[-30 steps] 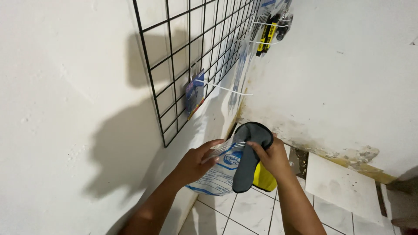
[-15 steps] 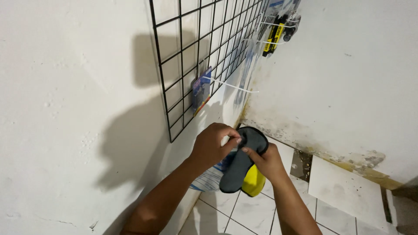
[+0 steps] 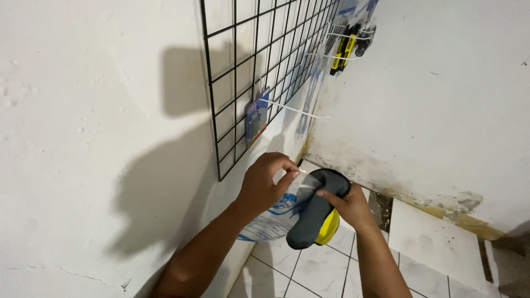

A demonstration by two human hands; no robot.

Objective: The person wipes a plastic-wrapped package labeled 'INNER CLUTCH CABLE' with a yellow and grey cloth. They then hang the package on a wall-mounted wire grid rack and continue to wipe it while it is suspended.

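A packaged item, a dark grey and yellow slipper-shaped pad in a clear plastic bag printed in blue [image 3: 309,212], is held in mid-air between both hands, low in the corner where two white plastered walls meet above a pale tiled floor [image 3: 430,248]. The left hand [image 3: 264,185] is closed in a pinch on the top edge of the clear bag, thumb and forefinger pressed together on the plastic. The right hand [image 3: 350,207] is wrapped around the dark upper end of the pad, its grip closed on it from the side. Above the hands, a black wire grid panel [image 3: 259,66] is mounted against the left wall, and a white wire hook [image 3: 295,110] is seen projecting from it, carrying a small blue carded packet [image 3: 255,117] at its base. Further along the grid, black and yellow packaged tools [image 3: 345,47] hang from another white hook. The step in hand is judged to be the readying of the bag's top edge. The next move would appear to call for the pinched edge to be raised and lined up with the free tip of a hook, though no hanging hole can be made out.
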